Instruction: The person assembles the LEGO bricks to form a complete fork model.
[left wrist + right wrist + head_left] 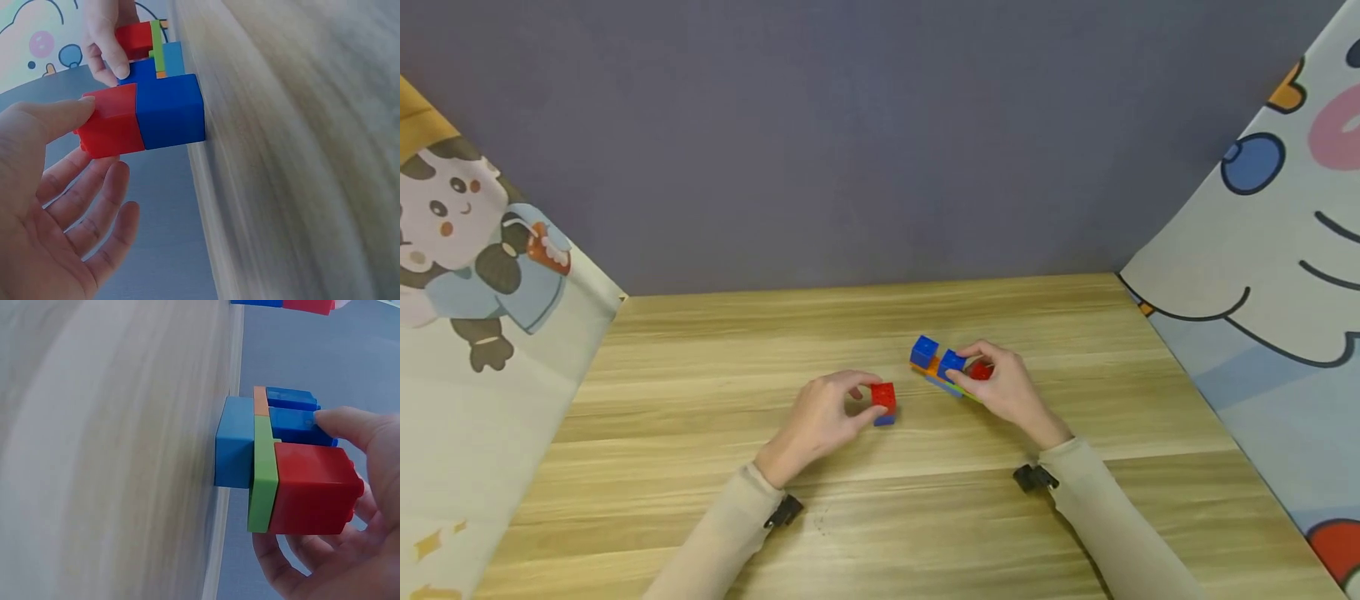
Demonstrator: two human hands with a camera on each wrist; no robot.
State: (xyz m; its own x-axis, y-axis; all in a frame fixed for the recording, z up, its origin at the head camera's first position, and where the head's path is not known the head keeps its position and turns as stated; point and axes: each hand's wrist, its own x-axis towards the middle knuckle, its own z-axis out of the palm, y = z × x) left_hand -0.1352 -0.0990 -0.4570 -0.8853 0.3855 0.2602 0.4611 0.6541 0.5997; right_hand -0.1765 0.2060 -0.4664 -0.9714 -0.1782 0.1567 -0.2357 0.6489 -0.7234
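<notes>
My left hand (822,418) pinches a red toy building brick (883,395) between thumb and fingers. A blue brick (170,111) is joined under it, its base right at the tabletop. To the right and a bit farther back, my right hand (1006,388) pinches a blue brick (952,363) of a small assembly. That assembly has a green plate (264,478) and an orange plate (260,400) in line, with a light blue brick (235,444) beneath. On top, besides the pinched brick, stand a second blue brick (923,350) and a red brick (312,487).
A wood-grain table (700,350) lies under both hands. Behind it rises a grey wall panel (850,150), with printed cartoon panels at the left (512,375) and right (1225,250). Both wrists wear small black cameras.
</notes>
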